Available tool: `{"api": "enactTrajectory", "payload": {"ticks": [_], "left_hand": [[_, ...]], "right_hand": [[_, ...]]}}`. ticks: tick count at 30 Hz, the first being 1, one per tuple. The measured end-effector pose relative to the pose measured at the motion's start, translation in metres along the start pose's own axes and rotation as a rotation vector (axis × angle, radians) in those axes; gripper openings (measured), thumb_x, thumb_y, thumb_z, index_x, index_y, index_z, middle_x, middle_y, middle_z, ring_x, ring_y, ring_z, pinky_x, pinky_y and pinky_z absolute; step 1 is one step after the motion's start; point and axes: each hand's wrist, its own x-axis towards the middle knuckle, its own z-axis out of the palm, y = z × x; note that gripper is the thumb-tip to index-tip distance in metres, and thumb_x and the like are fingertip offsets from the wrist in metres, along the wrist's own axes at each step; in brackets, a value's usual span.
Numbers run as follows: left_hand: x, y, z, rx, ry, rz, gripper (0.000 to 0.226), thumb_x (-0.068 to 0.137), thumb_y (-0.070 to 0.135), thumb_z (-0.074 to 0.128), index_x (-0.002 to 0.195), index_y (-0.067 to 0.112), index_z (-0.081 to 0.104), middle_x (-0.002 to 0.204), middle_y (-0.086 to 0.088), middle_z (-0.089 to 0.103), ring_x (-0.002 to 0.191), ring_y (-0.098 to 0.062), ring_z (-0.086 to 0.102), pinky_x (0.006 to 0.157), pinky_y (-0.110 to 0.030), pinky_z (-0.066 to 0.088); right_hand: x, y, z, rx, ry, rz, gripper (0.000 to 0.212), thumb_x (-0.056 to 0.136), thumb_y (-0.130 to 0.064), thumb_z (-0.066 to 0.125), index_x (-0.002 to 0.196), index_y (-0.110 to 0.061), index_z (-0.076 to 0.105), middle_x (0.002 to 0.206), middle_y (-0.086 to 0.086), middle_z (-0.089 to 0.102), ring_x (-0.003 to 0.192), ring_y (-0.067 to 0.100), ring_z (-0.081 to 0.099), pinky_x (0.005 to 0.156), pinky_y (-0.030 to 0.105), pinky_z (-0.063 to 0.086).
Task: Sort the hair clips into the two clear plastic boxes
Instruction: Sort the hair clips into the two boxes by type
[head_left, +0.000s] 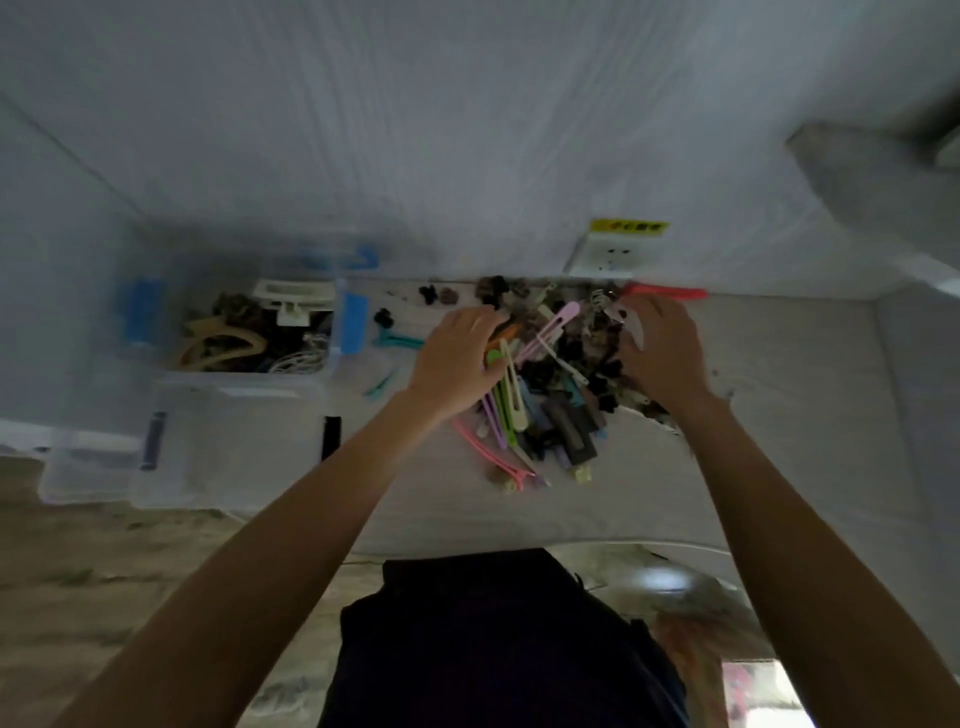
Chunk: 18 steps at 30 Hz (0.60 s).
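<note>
A: What is nearest to the camera?

B: The person's dark clothing at the bottom, and the two bare forearms that reach forward from it over the white worktop.

A: Where are the hair clips?

B: Most are in one mixed pile of hair clips in the middle of the worktop, between the two hands. Long flat clips in pink, purple, green and cream lie at the near side, small dark claw clips at the far side. A red clip lies at the far right edge of the pile, and a teal clip lies apart on the left.

A: And the hands?

B: The left hand lies palm down on the left part of the pile, fingers loosely together; whether it grips a clip I cannot tell. The right hand is on the right part, and a pale clip shows at its fingers, so it seems to pinch it, but the picture is blurred.

A: The boxes?

B: The far clear box with blue latches, at the left, already has large beige and dark clips inside. The near clear box stands just in front of it.

A: Any writing?

B: A yellow label is above a white wall socket. Its dark characters are too blurred to read.
</note>
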Motion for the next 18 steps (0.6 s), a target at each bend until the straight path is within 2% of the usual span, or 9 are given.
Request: {"api": "enactTrajectory", "payload": {"ticks": [4,7,9,11,14,18], "left_hand": [[0.031,0.009,0.024,0.047,-0.017,-0.046,0.055,0.088,0.034,0.056,0.138,0.017,0.039,0.147,-0.009,0.034,0.134,-0.030,0.030,0.107,-0.043,0.032],[0.047,0.014,0.037,0.080,-0.060,-0.038,0.055,0.087,0.037,0.057,0.136,0.018,0.041,0.146,-0.007,0.037,0.132,-0.031,0.032,0.104,-0.045,0.037],[0.051,0.014,0.042,0.125,-0.122,-0.054,0.056,0.085,0.040,0.059,0.134,0.019,0.044,0.147,-0.006,0.035,0.133,-0.030,0.030,0.102,-0.045,0.039],[0.051,0.012,0.044,0.131,-0.146,-0.067,0.052,0.085,0.034,0.061,0.132,0.016,0.047,0.148,-0.008,0.033,0.134,-0.031,0.030,0.103,-0.045,0.038],[0.044,0.004,0.043,0.088,-0.069,-0.029,0.047,0.083,0.015,0.064,0.129,0.013,0.053,0.144,-0.012,0.039,0.129,-0.036,0.037,0.101,-0.047,0.040],[0.033,0.004,0.040,0.079,0.101,0.006,0.040,0.083,0.015,0.065,0.122,0.014,0.059,0.132,-0.015,0.051,0.117,-0.037,0.048,0.096,-0.042,0.042]], "right_hand": [[0.028,0.035,0.023,-0.059,-0.190,0.003,0.074,0.077,-0.057,0.035,0.139,-0.016,0.038,0.143,0.020,0.038,0.131,0.041,0.035,0.101,0.056,0.037],[0.027,0.023,0.035,0.053,-0.262,-0.019,0.079,0.079,-0.062,0.035,0.146,-0.022,0.025,0.153,0.014,0.022,0.141,0.038,0.016,0.113,0.054,0.022],[0.018,0.015,0.038,0.133,-0.250,-0.042,0.072,0.083,-0.056,0.042,0.146,-0.024,0.024,0.154,0.012,0.020,0.142,0.034,0.016,0.112,0.052,0.025],[0.009,0.016,0.039,0.168,-0.258,-0.071,0.066,0.088,-0.041,0.053,0.145,-0.025,0.025,0.154,0.013,0.020,0.140,0.034,0.020,0.111,0.052,0.028],[-0.003,0.024,0.035,0.152,-0.274,-0.099,0.066,0.090,-0.034,0.056,0.146,-0.026,0.022,0.154,0.013,0.019,0.139,0.034,0.022,0.111,0.049,0.026],[-0.014,0.036,0.034,0.097,-0.194,-0.105,0.062,0.091,-0.035,0.055,0.145,-0.024,0.027,0.152,0.016,0.023,0.138,0.036,0.024,0.111,0.050,0.025]]}}
